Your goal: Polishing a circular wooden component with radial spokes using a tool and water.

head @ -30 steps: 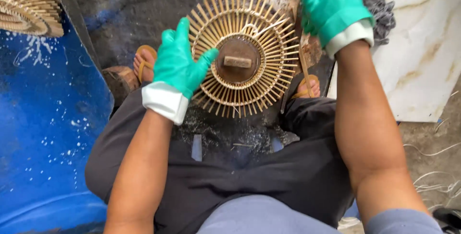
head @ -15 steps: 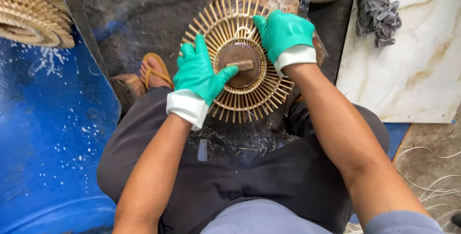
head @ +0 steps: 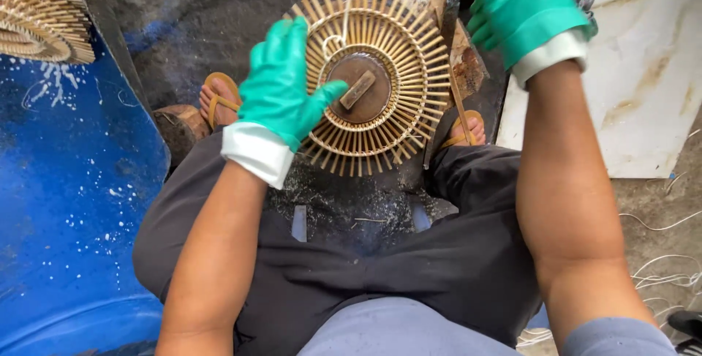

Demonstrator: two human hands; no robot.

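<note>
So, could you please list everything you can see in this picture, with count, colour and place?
round slatted bamboo piece: one, tan, centre, on a brown disc mould
brown disc mould: one, brown, middle of the bamboo piece, a small wooden bar on top
finished bamboo pieces: a stack, tan, top left corner
blue surface: one, blue with white specks, left side
marble slab: one, white with tan veins, right
loose white cords: several, white, floor lower right
sandals: two, tan, either side of the mould
left hand: green glove, resting on the bamboo piece's left edge
right hand: green glove, raised at top right, holding nothing visible
</note>
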